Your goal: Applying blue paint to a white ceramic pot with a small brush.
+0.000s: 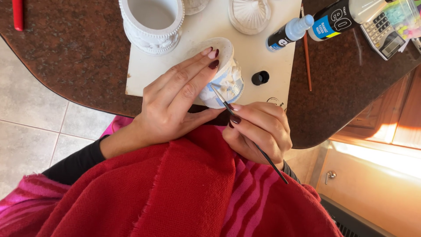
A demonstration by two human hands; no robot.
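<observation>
My left hand (175,98) wraps around a small white ornate pot (228,79) lying tilted on its side on a white board (263,30), fingers over its base. Light blue paint shows on the pot's relief. My right hand (258,129) holds a thin black paintbrush (245,131), and the brush tip touches the pot's side.
A larger white ornate pot (151,24) stands on the board's far left, with a white lid (249,15) beside it. A black bottle cap (260,77), two paint bottles (289,33) (342,17), a calculator (383,30), a thin stick (306,50) and a red marker (17,15) lie on the brown granite counter (66,52).
</observation>
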